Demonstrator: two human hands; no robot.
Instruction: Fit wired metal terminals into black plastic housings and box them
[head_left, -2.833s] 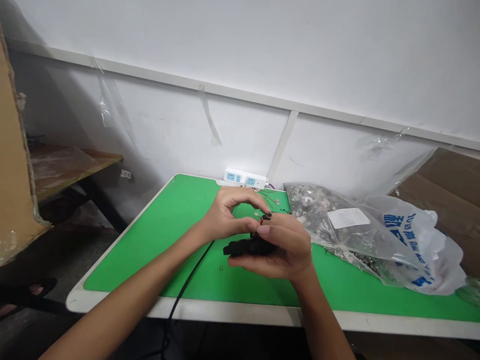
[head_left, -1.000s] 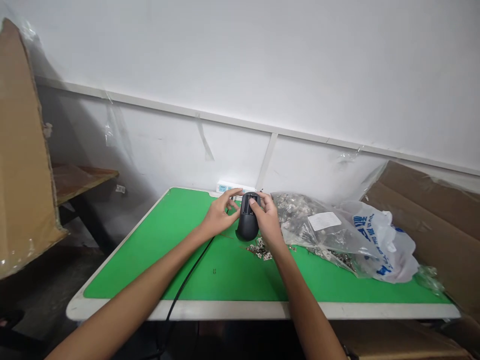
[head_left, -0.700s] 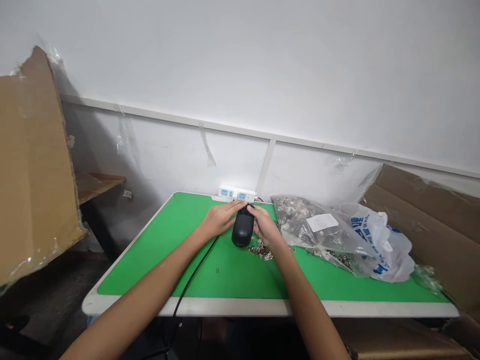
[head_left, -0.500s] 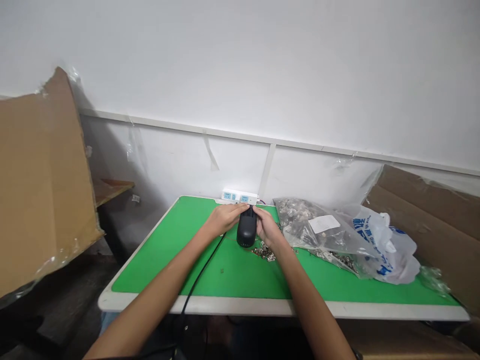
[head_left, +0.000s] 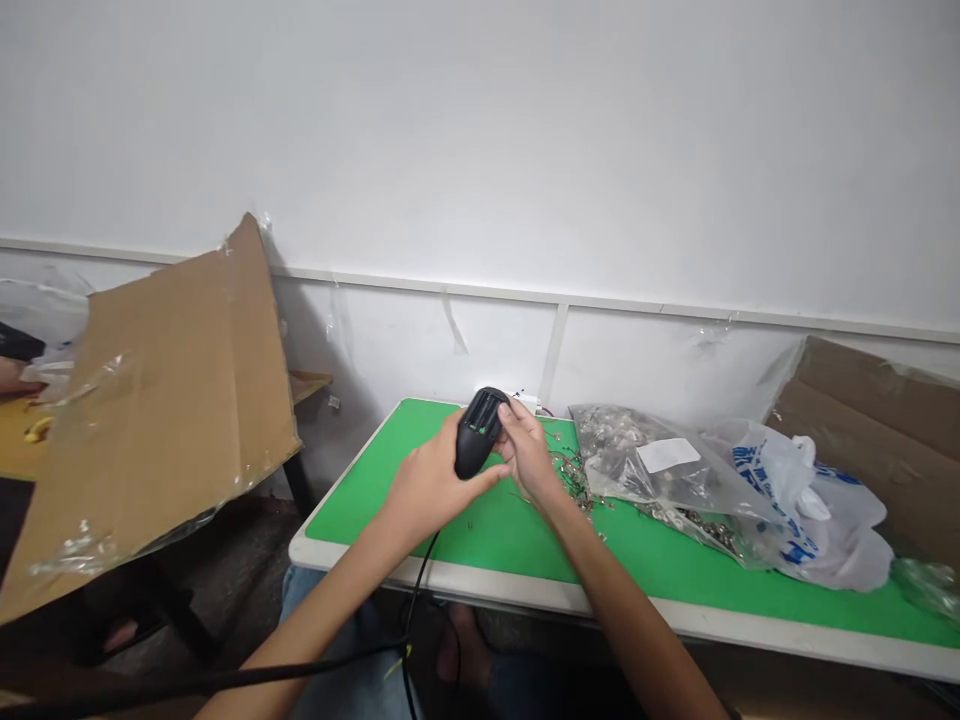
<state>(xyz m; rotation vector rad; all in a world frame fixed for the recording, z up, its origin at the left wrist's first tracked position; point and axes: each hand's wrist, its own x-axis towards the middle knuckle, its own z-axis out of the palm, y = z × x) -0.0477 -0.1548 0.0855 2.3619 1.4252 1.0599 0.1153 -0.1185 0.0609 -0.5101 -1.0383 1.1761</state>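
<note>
Above the green tabletop I hold a black, rounded, oblong device (head_left: 474, 448), tilted with its upper end to the right. Recessed slots with small green spots show on its upper part; I cannot tell exactly what kind of device it is. My left hand (head_left: 429, 487) is wrapped round its left side and lower end, thumb stretched out below. With bent fingers, my right hand (head_left: 527, 450) grips its upper right edge. Small metal pieces (head_left: 574, 475) lie scattered just right of my right hand.
Behind the hands a white power strip (head_left: 529, 402) stands against the wall. A clear bag of metal parts (head_left: 622, 455) and a white plastic bag (head_left: 847, 530) lie on the right. Cardboard sheets (head_left: 187, 370) flank the table. A black cable (head_left: 424, 575) hangs over the front edge.
The black device has been lifted towards me and tilted, so its slotted upper part now shows. My left hand has moved from its top to its side. The view has shifted left.
</note>
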